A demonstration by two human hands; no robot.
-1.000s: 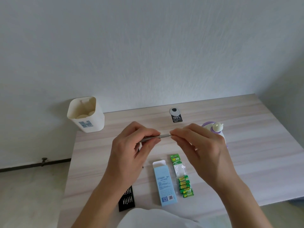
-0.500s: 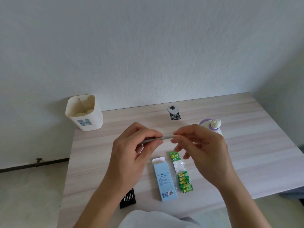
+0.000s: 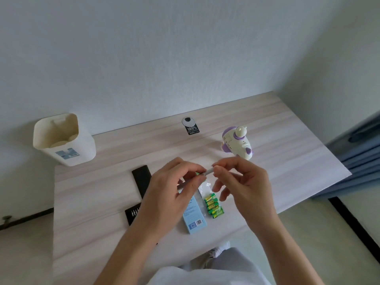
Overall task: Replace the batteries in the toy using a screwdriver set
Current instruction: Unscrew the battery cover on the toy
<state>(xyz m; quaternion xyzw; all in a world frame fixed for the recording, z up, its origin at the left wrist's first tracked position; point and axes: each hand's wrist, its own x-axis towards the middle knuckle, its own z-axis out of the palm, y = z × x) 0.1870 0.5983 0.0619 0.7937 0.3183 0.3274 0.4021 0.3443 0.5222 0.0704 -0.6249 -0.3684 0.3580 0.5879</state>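
My left hand point(image 3: 172, 194) grips a slim silver screwdriver handle point(image 3: 209, 172) above the table. My right hand point(image 3: 240, 186) pinches the handle's right tip with thumb and forefinger; its other fingers are spread. The white and purple toy point(image 3: 238, 141) stands upright at the back right, apart from both hands. A pack of green batteries point(image 3: 213, 206) lies under my right hand. The black bit tray point(image 3: 131, 214) lies partly hidden by my left wrist. A black lid point(image 3: 141, 179) lies beyond the tray.
A light blue box point(image 3: 194, 220) lies beside the batteries. A white bin point(image 3: 61, 140) stands at the table's back left corner. A black "100%" sticker point(image 3: 192, 128) sits by a round grommet near the wall. Grey-blue fabric point(image 3: 362, 159) hangs off to the right.
The camera tilted down, so the table shows lower and nearer. My right fingers have spread while still pinching the handle's tip. The black lid and the toy have come into full view.
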